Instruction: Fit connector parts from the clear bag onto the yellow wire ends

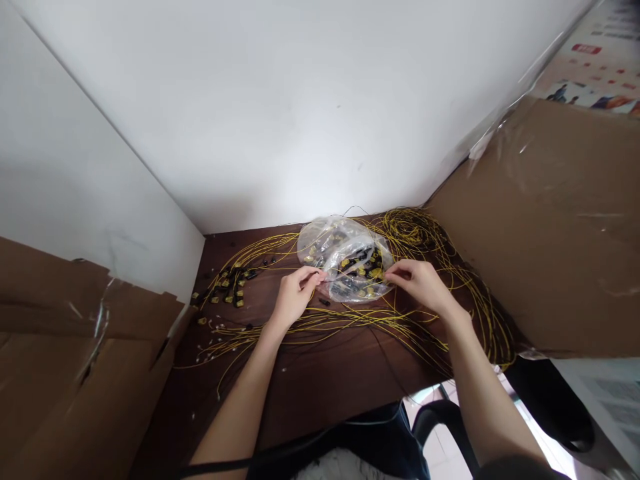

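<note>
White walls (280, 113) back a dark brown table (325, 377), where a clear plastic bag (313, 243) of black-and-yellow connectors (369, 263) lies between left hand (294, 293) and right hand (423, 283). Each presses thumb to fingertips by the bag, anything pinched too small to tell; the left forearm (240, 400) hides some yellow wires (350, 322).
</note>
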A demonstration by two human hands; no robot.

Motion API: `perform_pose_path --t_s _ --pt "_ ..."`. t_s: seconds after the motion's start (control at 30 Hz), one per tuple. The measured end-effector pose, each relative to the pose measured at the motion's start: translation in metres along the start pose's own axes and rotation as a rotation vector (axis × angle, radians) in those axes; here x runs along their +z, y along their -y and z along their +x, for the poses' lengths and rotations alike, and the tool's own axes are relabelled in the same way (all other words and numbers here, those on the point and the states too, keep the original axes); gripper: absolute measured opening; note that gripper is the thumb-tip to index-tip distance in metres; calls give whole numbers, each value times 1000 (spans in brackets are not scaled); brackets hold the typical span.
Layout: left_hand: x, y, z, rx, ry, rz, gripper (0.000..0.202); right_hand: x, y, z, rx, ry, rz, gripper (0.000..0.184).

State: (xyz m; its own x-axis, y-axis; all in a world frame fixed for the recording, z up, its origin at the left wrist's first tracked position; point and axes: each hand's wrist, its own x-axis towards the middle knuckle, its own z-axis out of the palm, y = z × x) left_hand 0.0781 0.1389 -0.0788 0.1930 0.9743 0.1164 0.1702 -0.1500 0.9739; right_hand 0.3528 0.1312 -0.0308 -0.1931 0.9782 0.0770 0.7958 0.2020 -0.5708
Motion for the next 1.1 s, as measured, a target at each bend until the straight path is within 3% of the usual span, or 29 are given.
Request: perform_pose_path --t_s 0.13,0.27,0.37,0.47,0.53,0.7,0.77,0.87,0.93,1.0,1.1 --pt "0 1 0 9 -5 14 25 8 -6 6 -30 -80 -164 16" --pt "1 4 0 14 -8 15 26 23 16 15 -55 -228 -222 16" --pt "1 5 1 13 -15 4 26 38 39 27 -150 -169 -82 21" --pt "2 5 2 8 -15 -46 26 53 52 42 -131 -138 -41 21" --pt "2 5 3 5 -14 -79 26 59 57 48 -77 -228 -38 23" --pt "3 8 3 6 -27 -50 26 57 72 37 -29 -622 47 26" --pt "4 10 4 11 -36 -36 25 55 82 26 -106 -603 116 26" --pt "4 12 5 23 -46 -38 24 56 97 15 -260 -347 168 26" --pt "4 13 5 29 -49 -37 23 58 101 12 -299 -271 191 27" --pt "4 13 5 31 -50 -29 23 58 103 7 -277 -320 211 27" --pt "4 12 5 29 -53 -20 22 54 106 -6 -158 -531 192 24"
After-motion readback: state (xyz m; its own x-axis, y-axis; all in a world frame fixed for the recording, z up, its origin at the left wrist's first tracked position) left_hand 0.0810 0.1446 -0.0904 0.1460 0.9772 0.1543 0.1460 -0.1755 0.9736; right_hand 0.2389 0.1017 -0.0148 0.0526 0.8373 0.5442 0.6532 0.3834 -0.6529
